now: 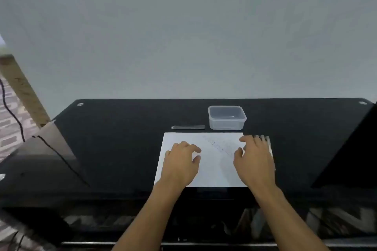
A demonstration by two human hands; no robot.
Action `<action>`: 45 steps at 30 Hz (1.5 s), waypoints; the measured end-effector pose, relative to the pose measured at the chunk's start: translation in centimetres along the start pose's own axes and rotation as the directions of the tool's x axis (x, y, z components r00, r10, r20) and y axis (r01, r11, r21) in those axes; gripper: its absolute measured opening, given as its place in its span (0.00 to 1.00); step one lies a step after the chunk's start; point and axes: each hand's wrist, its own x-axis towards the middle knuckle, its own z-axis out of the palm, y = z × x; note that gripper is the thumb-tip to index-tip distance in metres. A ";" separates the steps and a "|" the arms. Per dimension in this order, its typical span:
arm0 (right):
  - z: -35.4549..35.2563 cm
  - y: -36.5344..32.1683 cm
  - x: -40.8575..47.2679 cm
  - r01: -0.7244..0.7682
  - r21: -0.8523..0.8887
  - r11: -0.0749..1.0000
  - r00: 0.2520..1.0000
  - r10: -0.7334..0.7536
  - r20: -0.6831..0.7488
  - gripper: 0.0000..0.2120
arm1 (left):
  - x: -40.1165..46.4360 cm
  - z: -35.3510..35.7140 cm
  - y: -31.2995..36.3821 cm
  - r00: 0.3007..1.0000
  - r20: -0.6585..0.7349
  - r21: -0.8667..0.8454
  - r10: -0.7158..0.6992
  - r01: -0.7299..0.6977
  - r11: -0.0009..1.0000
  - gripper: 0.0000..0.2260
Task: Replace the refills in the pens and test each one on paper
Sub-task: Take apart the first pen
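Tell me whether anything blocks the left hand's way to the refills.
Nothing visible does. The left hand rests on the paper; the refills lie just beyond the paper's far edge, on bare table.

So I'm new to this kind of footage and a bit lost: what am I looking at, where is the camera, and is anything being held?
The camera sits on a person's head, looking down at their own bare hands over a black table. The left hand and right hand hover over a sheet of paper with faint scribbles, fingers spread, holding nothing. Behind the paper lie thin dark refills and a clear plastic tub. Pale pens peek out beside the right hand.
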 end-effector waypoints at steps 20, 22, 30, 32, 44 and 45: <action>0.5 3.0 3.1 -0.236 -0.250 0.939 0.969 0.245 0.006 0.18 | 1.9 2.3 -1.0 0.996 0.046 0.040 -0.077 0.075 0.996 0.10; 0.5 3.2 3.0 -0.237 -0.277 0.931 0.966 0.256 0.032 0.17 | 1.9 2.2 -0.9 0.995 0.048 0.047 -0.083 0.080 0.996 0.10; 0.6 3.0 3.0 -0.247 -0.249 0.936 0.965 0.261 0.026 0.14 | 1.8 2.1 -0.6 0.995 0.050 0.043 -0.091 0.089 0.995 0.10; 0.6 2.8 3.0 -0.250 -0.226 0.942 0.967 0.254 -0.009 0.14 | 1.7 2.0 -0.6 0.995 0.047 0.047 -0.093 0.090 0.995 0.10; 0.1 -2.2 1.0 -0.141 0.487 0.862 0.973 0.031 0.227 0.04 | 1.5 0.2 1.1 0.970 -0.241 -0.172 0.029 -0.072 0.982 0.34; 0.1 -2.7 0.9 -0.131 0.521 0.843 0.971 0.002 0.241 0.05 | 1.4 0.0 1.1 0.966 -0.246 -0.149 0.076 -0.116 0.982 0.32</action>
